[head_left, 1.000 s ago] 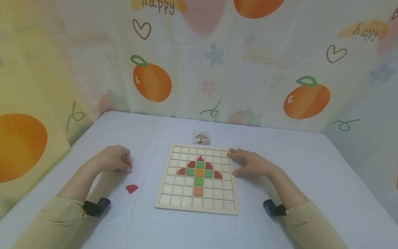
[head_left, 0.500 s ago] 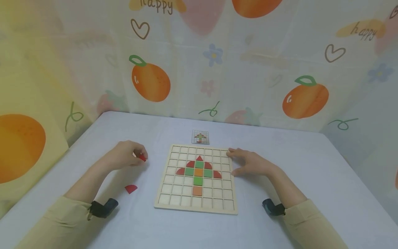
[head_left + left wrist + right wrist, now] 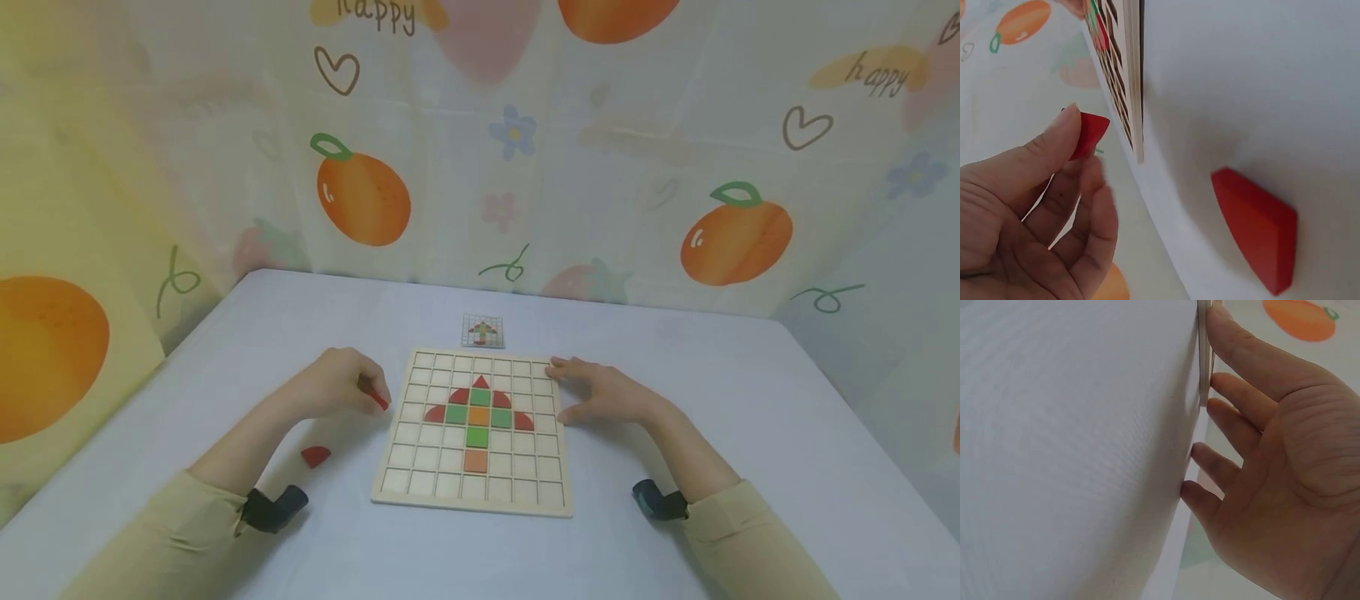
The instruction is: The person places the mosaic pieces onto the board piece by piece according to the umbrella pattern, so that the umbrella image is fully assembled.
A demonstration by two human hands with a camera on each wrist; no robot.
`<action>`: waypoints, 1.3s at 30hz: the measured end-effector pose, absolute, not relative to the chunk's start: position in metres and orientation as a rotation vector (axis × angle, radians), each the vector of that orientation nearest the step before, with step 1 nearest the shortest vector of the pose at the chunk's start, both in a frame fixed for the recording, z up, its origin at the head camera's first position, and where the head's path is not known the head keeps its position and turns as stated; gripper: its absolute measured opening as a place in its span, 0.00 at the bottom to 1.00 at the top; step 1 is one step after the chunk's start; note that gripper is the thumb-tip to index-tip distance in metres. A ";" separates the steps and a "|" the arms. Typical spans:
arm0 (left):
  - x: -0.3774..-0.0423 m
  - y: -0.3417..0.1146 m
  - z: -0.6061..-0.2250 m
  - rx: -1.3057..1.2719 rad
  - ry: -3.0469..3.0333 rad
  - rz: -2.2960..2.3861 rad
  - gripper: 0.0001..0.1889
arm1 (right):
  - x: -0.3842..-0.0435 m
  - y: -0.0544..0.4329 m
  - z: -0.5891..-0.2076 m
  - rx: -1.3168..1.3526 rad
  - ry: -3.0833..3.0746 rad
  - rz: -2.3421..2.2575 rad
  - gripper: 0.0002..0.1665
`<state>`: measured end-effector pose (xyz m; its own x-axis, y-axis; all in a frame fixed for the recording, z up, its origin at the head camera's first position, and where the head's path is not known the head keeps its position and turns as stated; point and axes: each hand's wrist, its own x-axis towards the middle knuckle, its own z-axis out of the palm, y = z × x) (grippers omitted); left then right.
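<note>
Between thumb and fingers, my left hand [image 3: 341, 385] pinches a red quarter-circle piece [image 3: 1090, 134], just left of the wooden grid board [image 3: 435, 483]. A second red quarter-circle piece [image 3: 316, 456] lies on the table below that hand; it looms large in the left wrist view. On the board, red, green and orange pieces form an arrow-like figure, with an orange square [image 3: 476, 461] lowest. My right hand [image 3: 611, 392] rests at the board's upper right edge, fingers spread and thumb touching the side, as the right wrist view [image 3: 1291, 437] hand also shows.
Behind the board lies a small pattern card [image 3: 483, 331] with a similar coloured figure on a grid. The white-covered table [image 3: 637, 550] meets a fruit-printed cloth [image 3: 600, 167] at its back edge. Each wrist wears a black camera.
My left hand has carried the pinched red piece rightward from the left side of the table to near the board's left edge. The right hand has stayed at the board.
</note>
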<state>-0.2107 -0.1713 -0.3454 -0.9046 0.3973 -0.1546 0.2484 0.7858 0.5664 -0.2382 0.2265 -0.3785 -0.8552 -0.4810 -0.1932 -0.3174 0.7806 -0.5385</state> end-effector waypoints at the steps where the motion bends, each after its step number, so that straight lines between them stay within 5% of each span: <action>1: -0.210 -0.169 -0.346 0.511 2.695 0.814 0.04 | -0.238 0.226 -0.378 -0.614 2.652 -0.717 0.46; 12: -0.199 -0.134 -0.351 0.505 2.609 0.849 0.07 | -0.238 0.227 -0.380 -0.612 2.655 -0.707 0.46; 27: -0.186 -0.103 -0.354 0.820 2.475 0.852 0.08 | -0.237 0.226 -0.377 -0.630 2.644 -0.730 0.45; 39: -0.178 -0.093 -0.357 0.763 2.407 0.908 0.07 | -0.238 0.227 -0.379 -0.615 2.637 -0.738 0.47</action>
<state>-0.1780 -0.0926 -0.3570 -0.7433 0.6338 -0.2140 0.3343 0.6290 0.7018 -0.2376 0.2273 -0.3791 -0.8510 -0.4867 -0.1970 -0.3136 0.7721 -0.5527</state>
